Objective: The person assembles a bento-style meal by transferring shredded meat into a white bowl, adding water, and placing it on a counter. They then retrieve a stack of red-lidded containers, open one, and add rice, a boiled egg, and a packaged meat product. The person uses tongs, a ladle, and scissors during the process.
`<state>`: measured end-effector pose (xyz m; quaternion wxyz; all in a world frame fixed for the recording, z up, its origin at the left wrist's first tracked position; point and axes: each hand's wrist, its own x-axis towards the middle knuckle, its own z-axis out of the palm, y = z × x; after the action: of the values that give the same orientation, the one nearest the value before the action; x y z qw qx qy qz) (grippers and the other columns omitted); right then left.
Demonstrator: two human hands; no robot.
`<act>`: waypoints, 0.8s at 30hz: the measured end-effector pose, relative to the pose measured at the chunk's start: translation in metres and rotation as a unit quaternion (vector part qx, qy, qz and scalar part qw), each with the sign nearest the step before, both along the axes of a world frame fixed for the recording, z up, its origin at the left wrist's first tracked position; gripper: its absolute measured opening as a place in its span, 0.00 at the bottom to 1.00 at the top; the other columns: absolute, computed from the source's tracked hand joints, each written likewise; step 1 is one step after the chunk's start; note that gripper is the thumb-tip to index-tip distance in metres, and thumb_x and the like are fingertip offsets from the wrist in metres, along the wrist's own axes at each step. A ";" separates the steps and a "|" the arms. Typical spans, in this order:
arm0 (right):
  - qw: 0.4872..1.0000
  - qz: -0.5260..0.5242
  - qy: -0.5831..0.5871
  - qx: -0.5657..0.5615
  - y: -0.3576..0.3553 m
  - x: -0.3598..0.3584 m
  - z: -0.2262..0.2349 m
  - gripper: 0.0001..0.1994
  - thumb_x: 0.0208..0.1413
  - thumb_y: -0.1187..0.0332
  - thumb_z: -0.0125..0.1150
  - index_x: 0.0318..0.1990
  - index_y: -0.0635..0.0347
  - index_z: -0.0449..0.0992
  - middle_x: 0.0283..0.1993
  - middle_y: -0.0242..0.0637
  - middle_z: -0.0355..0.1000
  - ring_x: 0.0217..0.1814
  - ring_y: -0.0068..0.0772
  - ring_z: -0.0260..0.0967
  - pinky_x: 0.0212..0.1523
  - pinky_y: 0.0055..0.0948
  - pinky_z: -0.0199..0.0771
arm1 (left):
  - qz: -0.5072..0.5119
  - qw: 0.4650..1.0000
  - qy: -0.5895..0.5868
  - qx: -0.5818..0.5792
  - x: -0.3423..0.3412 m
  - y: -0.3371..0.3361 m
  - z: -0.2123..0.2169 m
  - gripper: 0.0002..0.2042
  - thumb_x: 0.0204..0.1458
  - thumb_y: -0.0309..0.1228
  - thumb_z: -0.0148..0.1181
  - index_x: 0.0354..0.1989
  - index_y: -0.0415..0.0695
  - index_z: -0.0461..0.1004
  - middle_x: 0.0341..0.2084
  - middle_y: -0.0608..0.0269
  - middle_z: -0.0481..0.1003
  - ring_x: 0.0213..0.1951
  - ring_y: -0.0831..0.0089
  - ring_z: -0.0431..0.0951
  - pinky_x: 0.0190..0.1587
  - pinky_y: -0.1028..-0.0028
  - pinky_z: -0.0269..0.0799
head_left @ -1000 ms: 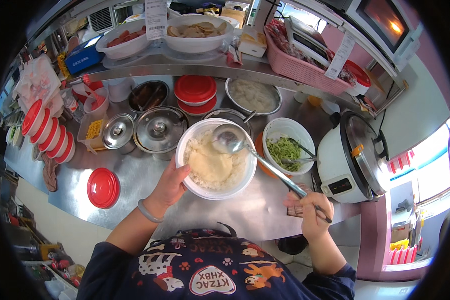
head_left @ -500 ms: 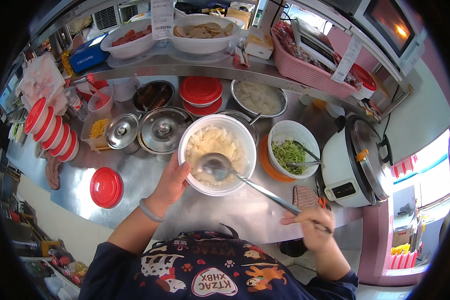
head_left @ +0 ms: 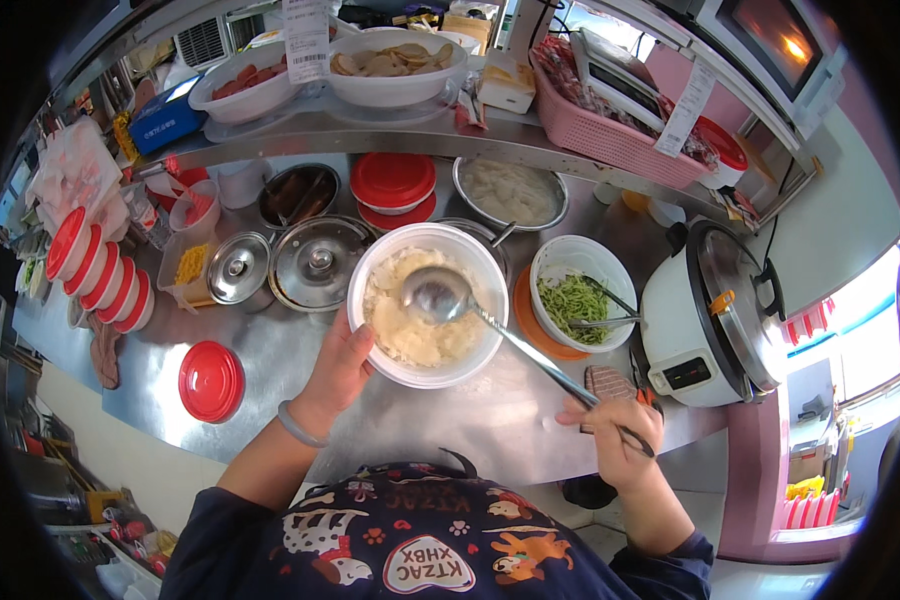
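My left hand (head_left: 337,362) grips the left side of a round white bowl (head_left: 494,300), its thumb over the rim. Inside lies pale food (head_left: 410,338) that looks like rice with a soft yellowish layer on top. My right hand (head_left: 622,438) is wrapped round the handle end of a long metal ladle (head_left: 540,362). The ladle's head (head_left: 438,294) rests in or just over the food, its rounded back facing up; whether it touches cannot be made out. A loose red lid (head_left: 212,381) lies on the counter to the left of my left hand.
Behind the bowl stand lidded steel pots (head_left: 320,262) and red-lidded containers (head_left: 392,180). A bowl of shredded greens (head_left: 580,300) with tongs sits to the right, beside a white rice cooker (head_left: 685,330). Stacked red-lidded bowls (head_left: 110,280) lean at the left. A metal shelf (head_left: 390,132) crosses above.
The ladle head has shifted slightly right and away from me within the bowl, turning its back upward. The bowl has moved a little left. Both hands keep their holds.
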<state>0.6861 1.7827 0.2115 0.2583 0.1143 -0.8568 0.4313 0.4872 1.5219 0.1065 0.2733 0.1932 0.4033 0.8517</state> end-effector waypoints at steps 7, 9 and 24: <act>0.998 -0.027 0.046 0.037 -0.014 -0.019 -0.018 0.07 0.49 0.87 0.51 0.33 0.66 0.69 0.33 0.51 0.77 0.32 0.40 0.79 0.33 0.28 0.79 | -0.017 0.999 -0.024 0.016 0.005 0.004 0.000 0.33 0.58 0.42 0.55 0.67 0.44 0.47 0.61 0.59 0.59 0.61 0.68 0.62 0.61 0.67 0.63; 0.995 -0.024 0.084 0.040 -0.016 -0.020 -0.018 0.08 0.47 0.87 0.51 0.33 0.66 0.70 0.33 0.50 0.77 0.31 0.40 0.79 0.33 0.28 0.79 | -0.010 0.999 -0.030 0.017 0.005 0.004 0.000 0.33 0.58 0.41 0.55 0.67 0.44 0.47 0.62 0.59 0.59 0.62 0.68 0.62 0.61 0.67 0.62; 0.991 -0.105 0.030 0.079 -0.025 0.015 -0.016 0.09 0.46 0.87 0.50 0.34 0.66 0.70 0.31 0.46 0.78 0.28 0.36 0.78 0.30 0.25 0.77 | 0.056 0.998 0.037 -0.017 0.008 0.004 -0.007 0.36 0.57 0.44 0.54 0.69 0.46 0.42 0.65 0.58 0.54 0.65 0.64 0.57 0.64 0.62 0.57</act>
<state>0.7014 1.7581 0.1955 0.3174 0.0567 -0.8874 0.3295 0.4955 1.5255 0.0995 0.2138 0.1968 0.4379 0.8508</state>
